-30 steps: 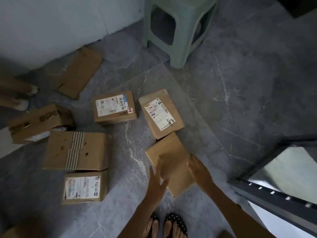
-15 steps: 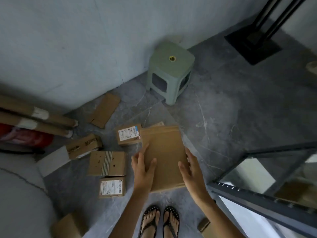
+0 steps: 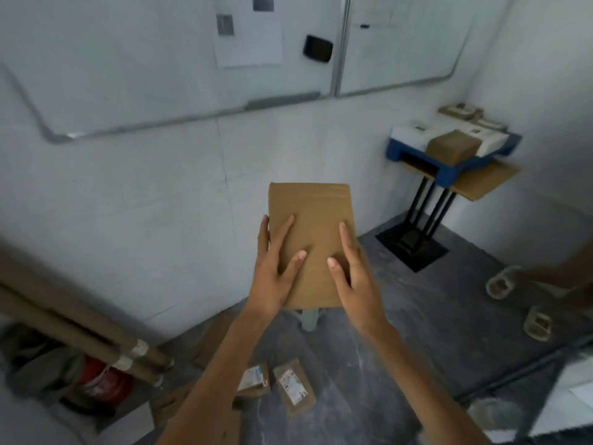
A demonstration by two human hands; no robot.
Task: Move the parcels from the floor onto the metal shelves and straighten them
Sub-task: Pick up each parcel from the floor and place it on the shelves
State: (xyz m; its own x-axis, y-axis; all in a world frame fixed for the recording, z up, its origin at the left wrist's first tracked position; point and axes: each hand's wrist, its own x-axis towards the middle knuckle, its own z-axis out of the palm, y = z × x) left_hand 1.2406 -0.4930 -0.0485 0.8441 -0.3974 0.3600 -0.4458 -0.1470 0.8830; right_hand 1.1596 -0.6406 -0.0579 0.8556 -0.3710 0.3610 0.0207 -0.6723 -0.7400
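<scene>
Against a pale wall hung with two whiteboards (image 3: 160,75), a grey marbled floor (image 3: 401,332) was seen, with cardboard tubes (image 3: 73,329) leaning at the left. A blue stand (image 3: 449,162) on black legs stood in the far right corner. Part of a metal shelf (image 3: 526,374) showed at the lower right. Two labelled parcels (image 3: 293,387) lay on the floor, just beside each other. A plain brown parcel (image 3: 313,220) was held in the air in front of the wall, well above the floor, its broad face turned to the camera and its long axis running up and away from the body. It was gripped at both side edges: the left hand (image 3: 272,277) and right hand (image 3: 356,277) were closed on it, fingers (image 3: 284,234) spread flat across its face.
</scene>
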